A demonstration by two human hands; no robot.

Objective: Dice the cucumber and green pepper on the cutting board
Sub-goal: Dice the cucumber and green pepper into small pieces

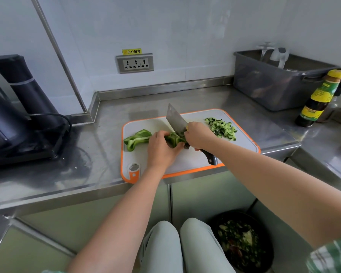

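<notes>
The cutting board [191,160] lies at the front edge of the steel tabletop [106,125]. At the board's middle the left hand [160,148] holds down a green pepper piece [172,138], fingers curled over it. The right hand [198,136] grips the cleaver [175,120], fingers wrapped round the handle and the blade set against that piece. Another pepper half [138,138] lies by the board's left edge. Diced cucumber [221,128] is heaped toward its far right corner. A sauce bottle [321,99] stands near the tabletop's right edge.

Diced cucumber [221,128], halved pepper [138,137] on board [242,142]
</notes>
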